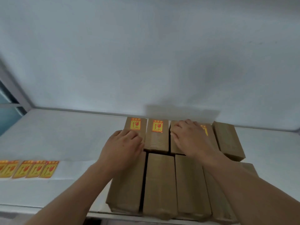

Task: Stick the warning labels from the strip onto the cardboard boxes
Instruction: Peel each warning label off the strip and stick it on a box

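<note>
1. eight cardboard boxes lie flat on a white desk, packed side by side in two rows of four, the far row close to the wall.
2. the far-left box carries a yellow and red warning label near its far end; the box beside it carries a second label in the same place.
3. the left hand rests on the near part of the far-left box, fingers fairly straight and lying flat, so its grip is apart and clamps nothing.
4. the right hand lies palm down on the third far box, fingers spread and pressing on its top; its grip is apart too.
5. a yellow label shows just past the right hand's edge on that third box, mostly hidden by the hand and blurred.
6. the fourth far box sits at the right end, slightly turned, with a bare top.
7. the four near boxes have bare tops where they show; both forearms cross over them.
8. the label strip lies flat on the desk at the left, well apart from the boxes, with several yellow labels in a row on white backing, running out of view at the left edge.
</note>
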